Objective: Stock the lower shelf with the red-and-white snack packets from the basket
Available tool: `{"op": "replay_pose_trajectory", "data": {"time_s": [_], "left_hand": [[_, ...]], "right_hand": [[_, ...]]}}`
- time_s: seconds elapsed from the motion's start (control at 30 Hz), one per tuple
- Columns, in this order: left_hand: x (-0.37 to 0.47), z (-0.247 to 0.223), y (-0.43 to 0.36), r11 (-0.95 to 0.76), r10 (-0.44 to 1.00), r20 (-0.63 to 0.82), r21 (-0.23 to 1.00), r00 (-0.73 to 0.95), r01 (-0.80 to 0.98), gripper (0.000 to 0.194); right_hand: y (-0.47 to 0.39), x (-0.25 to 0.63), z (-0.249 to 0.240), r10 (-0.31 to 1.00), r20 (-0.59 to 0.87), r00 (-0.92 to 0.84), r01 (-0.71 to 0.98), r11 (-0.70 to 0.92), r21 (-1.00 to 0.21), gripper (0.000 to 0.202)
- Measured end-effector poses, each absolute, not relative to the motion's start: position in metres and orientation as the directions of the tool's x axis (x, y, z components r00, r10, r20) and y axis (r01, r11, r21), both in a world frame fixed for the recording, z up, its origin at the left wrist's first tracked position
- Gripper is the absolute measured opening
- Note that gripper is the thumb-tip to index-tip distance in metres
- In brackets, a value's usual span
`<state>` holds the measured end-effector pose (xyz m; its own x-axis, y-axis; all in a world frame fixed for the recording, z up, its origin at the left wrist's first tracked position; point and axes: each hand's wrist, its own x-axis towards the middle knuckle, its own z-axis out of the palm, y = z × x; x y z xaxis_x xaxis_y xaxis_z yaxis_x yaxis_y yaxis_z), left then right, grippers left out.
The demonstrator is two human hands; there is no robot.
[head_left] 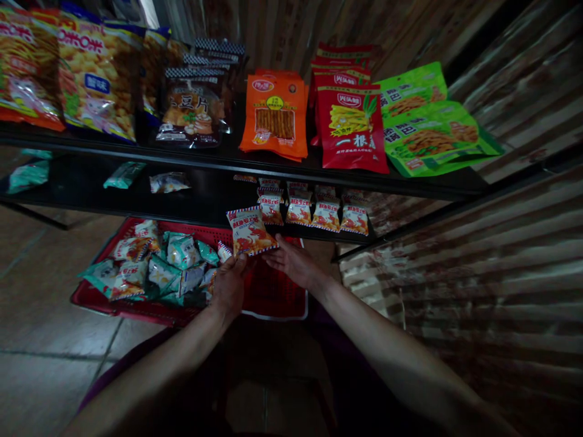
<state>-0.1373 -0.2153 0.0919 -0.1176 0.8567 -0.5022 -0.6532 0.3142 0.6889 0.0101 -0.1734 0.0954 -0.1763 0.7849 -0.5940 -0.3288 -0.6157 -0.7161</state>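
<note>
A small orange-and-white snack bag (249,230) with a striped edge is held up between both hands, in front of the lower shelf. My left hand (229,283) grips its bottom left corner, thumb on the front. My right hand (291,261) has its thumb and fingers at the bag's lower right corner. Below lies a red plastic basket (298,294); its left part holds several teal snack bags (164,274) and orange-and-white bags (130,278). Rows of matching orange-and-white bags (299,210) stand on the lower shelf just behind the held bag.
The black upper shelf (282,167) carries yellow snack bags (98,79), dark brown bags (194,109), orange packets (274,115), red packets (350,127) and green packets (432,139). On the lower shelf's left lie a teal bag (124,175) and a white bag (169,182). A pleated curtain (478,261) hangs right.
</note>
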Motion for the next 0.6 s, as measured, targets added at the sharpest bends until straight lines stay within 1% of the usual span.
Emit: {"op": "replay_pose_trajectory", "data": {"time_s": [0.1,0.17,0.3,0.37,0.47,0.6], "left_hand": [[-0.137,0.093,-0.214,0.322,0.859,-0.498,0.709,-0.122,-0.627,0.004],[-0.137,0.095,-0.214,0.33,0.865,-0.486,0.737,-0.123,-0.589,0.003],[-0.137,0.103,-0.214,0.348,0.876,-0.465,0.792,-0.126,-0.501,0.004],[-0.139,0.106,-0.215,0.363,0.883,-0.456,0.815,-0.112,-0.452,0.004],[-0.14,0.11,-0.215,0.385,0.887,-0.454,0.832,-0.091,-0.399,0.004],[-0.14,0.112,-0.216,0.393,0.883,-0.458,0.841,-0.104,-0.372,0.005]], "right_hand": [[-0.175,0.003,0.1,0.746,-0.612,-0.262,-0.463,-0.654,-0.598,0.037],[-0.173,0.002,0.103,0.737,-0.612,-0.287,-0.491,-0.662,-0.567,0.036],[-0.171,0.002,0.104,0.752,-0.599,-0.276,-0.462,-0.65,-0.603,0.017],[-0.171,0.002,0.104,0.758,-0.604,-0.246,-0.452,-0.641,-0.621,0.012],[-0.172,0.002,0.103,0.764,-0.606,-0.221,-0.449,-0.631,-0.633,0.011],[-0.174,0.003,0.104,0.791,-0.572,-0.219,-0.43,-0.604,-0.671,0.014]]}}
